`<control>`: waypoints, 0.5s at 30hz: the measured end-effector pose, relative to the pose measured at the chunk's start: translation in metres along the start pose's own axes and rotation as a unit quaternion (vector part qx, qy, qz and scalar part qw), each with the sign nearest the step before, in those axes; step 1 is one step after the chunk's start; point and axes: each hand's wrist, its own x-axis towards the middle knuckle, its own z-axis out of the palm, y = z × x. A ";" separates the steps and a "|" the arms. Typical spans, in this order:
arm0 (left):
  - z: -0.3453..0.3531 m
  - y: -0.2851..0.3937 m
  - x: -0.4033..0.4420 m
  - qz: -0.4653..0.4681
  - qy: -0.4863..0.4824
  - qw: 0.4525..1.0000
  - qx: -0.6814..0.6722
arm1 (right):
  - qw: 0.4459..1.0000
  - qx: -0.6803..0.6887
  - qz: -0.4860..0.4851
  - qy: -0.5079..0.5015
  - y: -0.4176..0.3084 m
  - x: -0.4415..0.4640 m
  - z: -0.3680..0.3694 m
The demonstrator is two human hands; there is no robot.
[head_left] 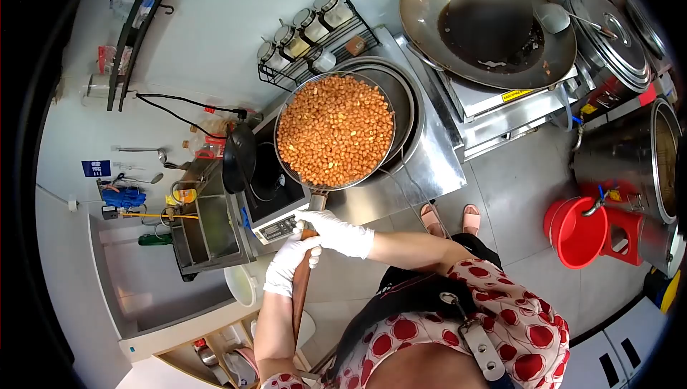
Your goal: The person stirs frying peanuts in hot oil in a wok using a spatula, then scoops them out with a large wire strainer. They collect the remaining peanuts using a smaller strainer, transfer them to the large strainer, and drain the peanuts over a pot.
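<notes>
A round, long-handled strainer with a thin metal rim (393, 131) is heaped with reddish-brown peanuts (335, 130). Its wooden handle (301, 296) slopes down toward my body. My left hand (292, 261), in a white glove, wraps round the upper wooden part. Just above it, my right hand (335, 234), gloved too, grips near the metal neck (318, 201). Behind the peanuts, a wide metal basin (413, 103) stands on the steel counter, partly covered by the strainer. Whether the strainer touches the basin cannot be made out.
A big wok (422, 24) with dark liquid and a ladle (552, 18) stands at upper right. Spice jars (304, 22) fill a wall rack. A black pan (238, 158) and sink (218, 224) are left. A red bucket (578, 235) stands on the floor at right.
</notes>
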 end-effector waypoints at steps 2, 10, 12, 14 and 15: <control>0.000 0.001 0.001 0.000 -0.003 1.000 -0.003 | 0.999 0.028 0.012 -0.013 -0.001 0.000 -0.001; 0.002 -0.002 0.002 0.003 -0.004 1.000 0.001 | 0.976 -0.200 -0.067 -0.054 0.005 0.006 -0.016; 0.001 -0.001 0.001 -0.002 -0.002 1.000 0.007 | 0.983 -0.166 -0.071 -0.039 0.005 0.005 -0.012; 0.002 -0.001 0.000 -0.004 0.000 1.000 0.006 | 0.987 -0.125 -0.097 -0.016 0.008 0.003 -0.007; 0.002 0.000 -0.001 -0.004 0.001 1.000 0.005 | 0.989 -0.109 -0.104 -0.008 0.008 0.003 -0.006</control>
